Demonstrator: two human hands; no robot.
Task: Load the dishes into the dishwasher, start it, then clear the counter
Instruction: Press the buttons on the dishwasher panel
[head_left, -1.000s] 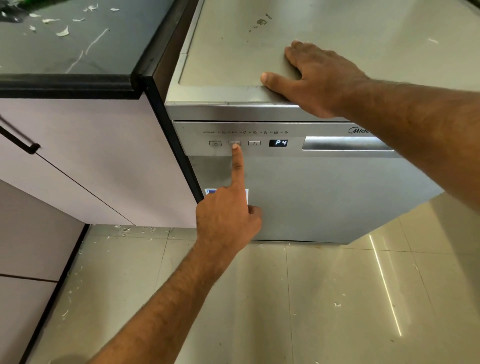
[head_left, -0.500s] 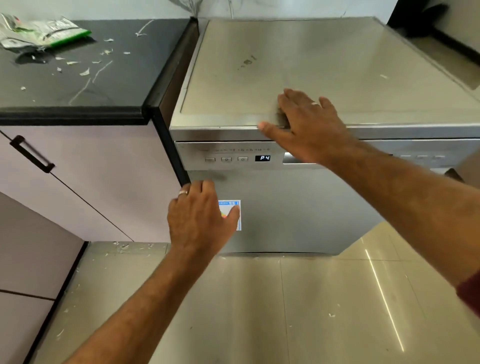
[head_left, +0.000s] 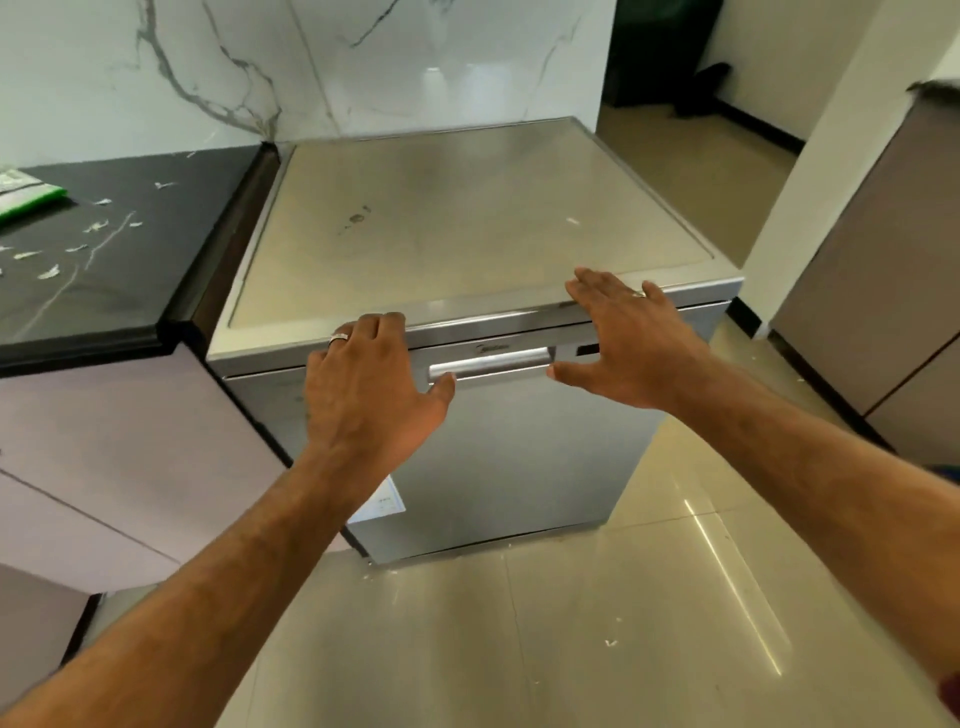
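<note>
The silver dishwasher (head_left: 467, 218) stands closed beside the black counter (head_left: 104, 249). Its door handle (head_left: 493, 361) shows between my two hands. My left hand (head_left: 369, 384) hovers in front of the control strip with relaxed fingers and covers the buttons and display. My right hand (head_left: 628, 338) is spread flat at the front right edge of the dishwasher's top, fingers straight. Neither hand holds anything. No dishes are in view.
On the counter lie small white scraps (head_left: 93, 228) and a green-and-white packet (head_left: 21, 195) at the far left. Pale cabinet doors (head_left: 104, 441) sit below the counter. A glossy tiled floor (head_left: 571, 623) spreads in front, and another cabinet (head_left: 883, 291) stands at the right.
My left hand left the control button and rose in front of the panel, fingers relaxed. My right hand slid right along the top's front edge. The view lifted and pulled back.
</note>
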